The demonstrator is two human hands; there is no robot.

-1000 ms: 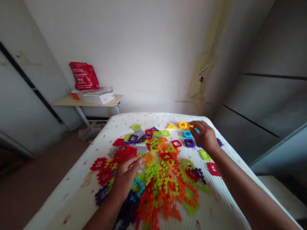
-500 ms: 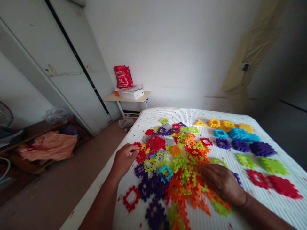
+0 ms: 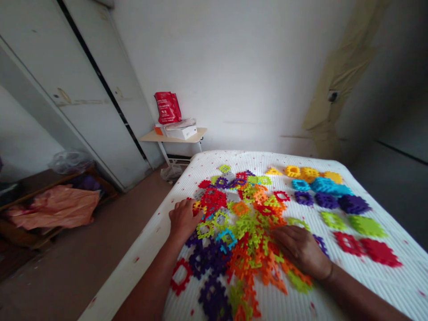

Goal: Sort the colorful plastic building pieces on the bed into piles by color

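Note:
My left hand [image 3: 185, 219] is at the left edge of a mixed pile of plastic pieces, its fingers bent by a small yellow piece [image 3: 199, 207] and red pieces [image 3: 214, 200]; what its fingertips hold, if anything, is hidden. My right hand [image 3: 302, 249] lies low over the right side of the pile, fingers together and pointing left, touching green pieces [image 3: 250, 229] and orange pieces [image 3: 270, 267]. Its fingertips are hidden among them. A blue square frame [image 3: 226, 240] and purple pieces [image 3: 210, 258] lie between the hands.
Sorted stacks stand at the right of the white bed: yellow [image 3: 309, 174], blue [image 3: 326, 185], purple [image 3: 354, 204], green [image 3: 368, 225] and red [image 3: 381, 252]. A small table [image 3: 150, 136] with a red bag [image 3: 167, 108] stands beyond the bed.
My left hand has moved right, onto the edge of the pile near the yellow piece. My right hand stays over the pile's right side. The view has shifted slightly.

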